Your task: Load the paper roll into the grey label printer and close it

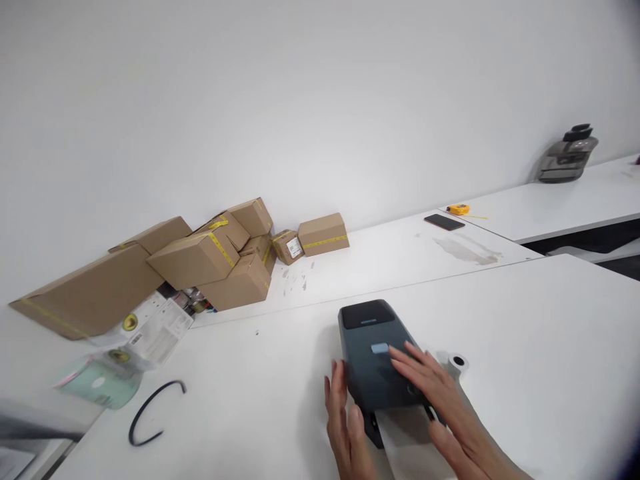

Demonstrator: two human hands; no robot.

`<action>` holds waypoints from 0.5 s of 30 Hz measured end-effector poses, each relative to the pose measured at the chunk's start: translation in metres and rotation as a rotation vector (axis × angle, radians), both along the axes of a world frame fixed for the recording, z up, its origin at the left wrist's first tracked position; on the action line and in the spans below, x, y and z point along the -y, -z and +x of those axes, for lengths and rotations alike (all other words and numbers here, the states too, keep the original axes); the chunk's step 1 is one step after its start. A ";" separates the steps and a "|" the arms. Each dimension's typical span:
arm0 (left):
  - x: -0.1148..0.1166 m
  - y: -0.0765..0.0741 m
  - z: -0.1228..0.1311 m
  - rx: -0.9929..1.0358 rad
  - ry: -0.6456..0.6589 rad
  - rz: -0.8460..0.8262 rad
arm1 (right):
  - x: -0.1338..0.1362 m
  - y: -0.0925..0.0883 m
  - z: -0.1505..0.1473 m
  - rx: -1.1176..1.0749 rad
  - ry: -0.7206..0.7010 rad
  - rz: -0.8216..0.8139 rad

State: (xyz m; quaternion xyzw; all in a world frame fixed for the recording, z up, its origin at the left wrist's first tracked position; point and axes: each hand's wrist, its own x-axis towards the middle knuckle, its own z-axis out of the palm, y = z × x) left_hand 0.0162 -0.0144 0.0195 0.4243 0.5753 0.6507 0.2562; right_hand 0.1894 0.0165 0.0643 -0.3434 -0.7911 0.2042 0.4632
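Observation:
A dark blue-grey device (377, 370) with a black front panel and a light blue button rests on the white table (240, 380). My left hand (345, 423) is at its left side, fingers apart and extended. My right hand (443, 397) lies over its right side, fingers stretched out, fingertips near the light blue button. A pale sheet (407, 440) extends from the device's near end, between my hands. Just right of the device is a small white roll (458, 362) with a dark core, partly behind my right hand.
Cardboard boxes (195, 260) are piled at the back left, beside plastic packages (155, 330). A dark curved band (143, 413) lies front left. Towards the back right are a black phone (444, 222), a yellow tape measure (459, 209) and a grey bottle (566, 160).

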 end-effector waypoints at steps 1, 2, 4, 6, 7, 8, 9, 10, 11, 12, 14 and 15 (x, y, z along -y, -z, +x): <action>-0.006 -0.011 -0.002 0.039 0.013 0.017 | -0.011 -0.010 -0.003 0.007 0.003 0.091; -0.012 -0.022 -0.005 0.065 0.027 0.035 | -0.024 -0.020 -0.006 0.008 0.016 0.165; -0.030 -0.041 -0.012 0.071 0.046 0.054 | -0.053 -0.039 -0.015 0.004 0.077 0.284; -0.051 -0.052 -0.020 0.071 0.023 0.036 | -0.081 -0.059 -0.026 0.027 0.160 0.347; -0.061 -0.053 -0.024 0.064 0.006 0.020 | -0.094 -0.069 -0.031 0.046 0.209 0.355; -0.071 -0.052 -0.027 0.049 0.003 -0.003 | -0.106 -0.078 -0.037 0.079 0.254 0.341; -0.080 -0.048 -0.030 0.028 0.020 -0.039 | -0.118 -0.087 -0.041 0.126 0.299 0.310; -0.087 -0.043 -0.032 0.000 0.043 -0.086 | -0.128 -0.096 -0.046 0.181 0.340 0.267; -0.091 -0.037 -0.033 -0.035 0.081 -0.137 | -0.137 -0.103 -0.049 0.236 0.373 0.220; -0.094 -0.030 -0.033 -0.070 0.122 -0.183 | -0.146 -0.110 -0.053 0.282 0.401 0.177; -0.094 -0.018 -0.031 -0.137 0.178 -0.247 | -0.163 -0.120 -0.058 0.335 0.438 0.117; -0.093 -0.014 -0.030 -0.165 0.184 -0.259 | -0.171 -0.123 -0.060 0.342 0.447 0.104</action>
